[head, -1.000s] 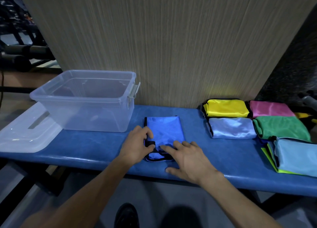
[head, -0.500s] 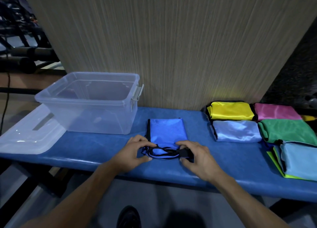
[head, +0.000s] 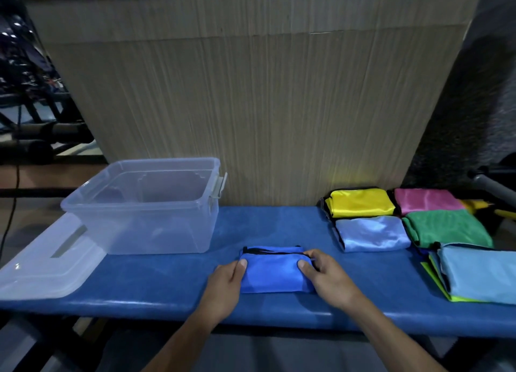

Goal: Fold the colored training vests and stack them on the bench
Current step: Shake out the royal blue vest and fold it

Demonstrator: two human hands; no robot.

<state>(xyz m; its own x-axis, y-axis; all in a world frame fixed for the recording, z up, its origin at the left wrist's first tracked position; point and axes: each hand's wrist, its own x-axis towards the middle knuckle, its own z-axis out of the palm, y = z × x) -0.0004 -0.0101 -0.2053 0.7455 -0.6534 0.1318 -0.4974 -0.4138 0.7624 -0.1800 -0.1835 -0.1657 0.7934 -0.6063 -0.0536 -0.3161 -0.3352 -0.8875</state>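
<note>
A royal blue vest (head: 272, 272) with black trim lies folded into a small rectangle on the blue bench (head: 167, 285), near its front edge. My left hand (head: 227, 285) grips the vest's left side, thumb on top. My right hand (head: 325, 278) grips its right side, thumb on the cloth. Further right lie folded vests: yellow (head: 360, 202), pink (head: 425, 201), pale blue (head: 371, 232) and green (head: 446, 229). At the right edge a light blue vest (head: 480, 274) sits on top of a lime one (head: 439, 286).
A clear plastic tub (head: 145, 206) stands on the bench at the left, with its lid (head: 42, 265) lying flat beside it. A wood-grain panel (head: 251, 106) rises right behind the bench. Dark gym equipment (head: 36, 137) shows at the far left.
The blue vest's near end, black straps included, has been folded over away from me, halving its length. Both hands moved forward with it and now hold the folded packet's two sides.
</note>
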